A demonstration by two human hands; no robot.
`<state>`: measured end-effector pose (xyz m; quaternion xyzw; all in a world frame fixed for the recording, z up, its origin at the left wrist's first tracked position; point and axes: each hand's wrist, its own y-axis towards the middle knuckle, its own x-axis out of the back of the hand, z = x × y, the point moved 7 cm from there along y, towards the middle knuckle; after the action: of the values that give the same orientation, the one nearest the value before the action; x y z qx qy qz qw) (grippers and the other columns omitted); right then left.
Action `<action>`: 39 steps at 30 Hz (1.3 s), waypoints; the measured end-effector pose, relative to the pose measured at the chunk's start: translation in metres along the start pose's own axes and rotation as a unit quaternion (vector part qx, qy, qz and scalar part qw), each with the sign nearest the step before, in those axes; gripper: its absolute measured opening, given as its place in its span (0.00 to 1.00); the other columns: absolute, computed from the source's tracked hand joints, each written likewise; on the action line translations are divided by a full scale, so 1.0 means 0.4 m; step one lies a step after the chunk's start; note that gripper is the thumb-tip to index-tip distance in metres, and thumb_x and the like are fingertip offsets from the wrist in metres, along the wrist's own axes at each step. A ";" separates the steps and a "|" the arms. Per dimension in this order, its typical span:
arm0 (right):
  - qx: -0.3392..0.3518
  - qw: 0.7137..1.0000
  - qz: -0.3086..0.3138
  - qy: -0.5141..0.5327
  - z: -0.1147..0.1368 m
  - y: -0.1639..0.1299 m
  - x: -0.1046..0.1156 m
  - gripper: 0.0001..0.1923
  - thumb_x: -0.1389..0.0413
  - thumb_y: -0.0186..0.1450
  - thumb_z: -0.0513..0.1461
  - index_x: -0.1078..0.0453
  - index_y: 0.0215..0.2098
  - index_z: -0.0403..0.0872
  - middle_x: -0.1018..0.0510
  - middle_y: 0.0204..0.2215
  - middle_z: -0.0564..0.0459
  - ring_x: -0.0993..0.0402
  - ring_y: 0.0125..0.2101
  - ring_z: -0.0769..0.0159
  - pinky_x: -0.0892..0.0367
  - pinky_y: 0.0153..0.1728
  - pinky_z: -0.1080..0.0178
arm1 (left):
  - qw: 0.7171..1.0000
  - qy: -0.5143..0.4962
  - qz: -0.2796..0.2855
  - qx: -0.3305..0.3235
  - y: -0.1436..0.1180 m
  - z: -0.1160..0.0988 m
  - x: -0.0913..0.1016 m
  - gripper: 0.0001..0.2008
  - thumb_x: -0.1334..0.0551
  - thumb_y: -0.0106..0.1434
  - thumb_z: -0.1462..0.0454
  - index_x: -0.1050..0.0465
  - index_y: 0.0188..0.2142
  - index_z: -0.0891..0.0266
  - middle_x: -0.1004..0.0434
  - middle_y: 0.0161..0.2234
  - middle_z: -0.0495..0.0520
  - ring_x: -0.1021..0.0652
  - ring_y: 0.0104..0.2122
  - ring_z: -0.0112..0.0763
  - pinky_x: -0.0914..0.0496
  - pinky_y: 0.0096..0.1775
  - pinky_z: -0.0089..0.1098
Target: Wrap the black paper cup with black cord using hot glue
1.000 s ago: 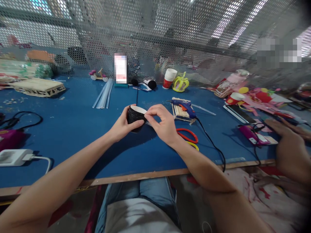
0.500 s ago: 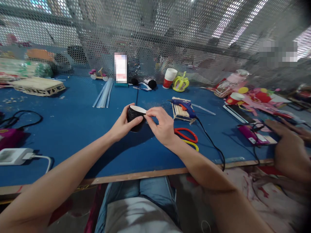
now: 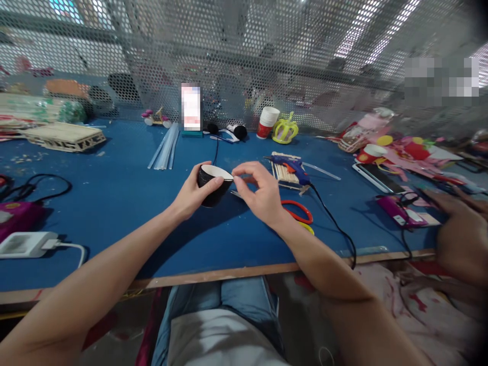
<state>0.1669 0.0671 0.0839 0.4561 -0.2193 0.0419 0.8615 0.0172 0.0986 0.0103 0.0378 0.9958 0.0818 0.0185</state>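
Observation:
My left hand [image 3: 188,196] grips a small black cup [image 3: 212,192] with a white inside, tilted a little above the blue table [image 3: 122,203]. Just right of the cup's rim is my right hand [image 3: 264,199], its thumb and forefinger pinched together, with a small gap between them and the cup. A thin grey strip lies on the table under my right fingers. Whether anything sits between the pinched fingertips cannot be made out.
A blue glue gun [image 3: 292,166] rests on a stick frame [image 3: 282,176], its black cord running over the front edge. Red-handled scissors [image 3: 299,211] lie by my right wrist. Glue sticks [image 3: 164,147], stacked cups [image 3: 268,122], a white adapter [image 3: 23,244]; another person's hand [image 3: 462,245] at right.
My right hand has let go of the cup's rim and drawn slightly right. The cup has tipped so more of its white inside shows.

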 end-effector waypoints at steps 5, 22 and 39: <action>0.042 0.994 0.096 -0.014 0.001 0.015 -0.007 0.05 0.50 0.63 0.34 0.32 0.35 0.46 0.27 0.36 0.48 0.29 0.37 0.68 0.29 0.35 0.64 | 0.999 0.022 0.028 0.013 -0.002 -0.002 -0.008 0.30 0.35 0.53 0.52 0.40 0.54 0.58 0.31 0.43 0.53 0.28 0.41 0.34 0.34 0.44 0.35; -0.006 0.972 0.229 0.053 -0.006 0.006 -0.033 0.04 0.50 0.62 0.34 0.33 0.32 0.45 0.27 0.34 0.50 0.31 0.33 0.70 0.34 0.34 0.64 | 0.988 0.043 0.143 0.050 -0.007 -0.003 -0.025 0.37 0.35 0.53 0.52 0.47 0.58 0.60 0.33 0.47 0.58 0.31 0.48 0.41 0.40 0.52 0.43; 0.108 0.970 0.078 -0.204 0.034 -0.004 -0.027 0.08 0.55 0.61 0.30 0.40 0.28 0.48 0.28 0.30 0.48 0.30 0.32 0.65 0.32 0.31 0.62 | 0.992 -0.026 0.083 0.094 -0.016 0.007 -0.039 0.40 0.32 0.49 0.55 0.48 0.58 0.60 0.32 0.38 0.52 0.28 0.35 0.30 0.32 0.37 0.31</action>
<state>0.1532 0.0567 0.0847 0.5270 -0.4197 0.0385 0.7380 0.0324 0.0917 0.0070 0.1237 0.9917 -0.0123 0.0337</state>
